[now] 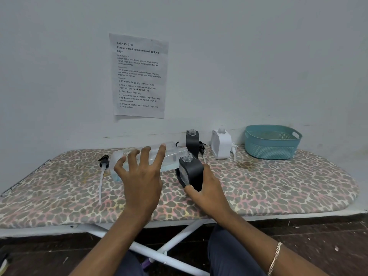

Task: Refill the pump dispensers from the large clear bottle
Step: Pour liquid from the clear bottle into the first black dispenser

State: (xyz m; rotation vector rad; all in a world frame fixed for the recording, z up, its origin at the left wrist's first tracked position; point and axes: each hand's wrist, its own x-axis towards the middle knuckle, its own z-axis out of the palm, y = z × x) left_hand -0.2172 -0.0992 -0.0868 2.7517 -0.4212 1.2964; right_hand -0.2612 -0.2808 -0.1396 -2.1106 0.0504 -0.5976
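My left hand [141,176] grips the large clear bottle [169,156], which is tipped on its side with its open neck right over the mouth of a black dispenser [192,169]. A little bluish liquid lies along the bottle's lower side. My right hand [209,188] holds that black dispenser, tilted toward the bottle, on the board. A second black dispenser [192,140] and a white dispenser [221,143] stand uncapped near the wall. A black pump head with a long tube [103,172] lies to the left.
The work surface is a leopard-print ironing board [278,186] against a grey wall. A teal basket [271,141] sits at the back right. Other pump heads lie beside the black dispenser [201,146] and the white one [233,149]. A printed sheet [139,76] hangs on the wall.
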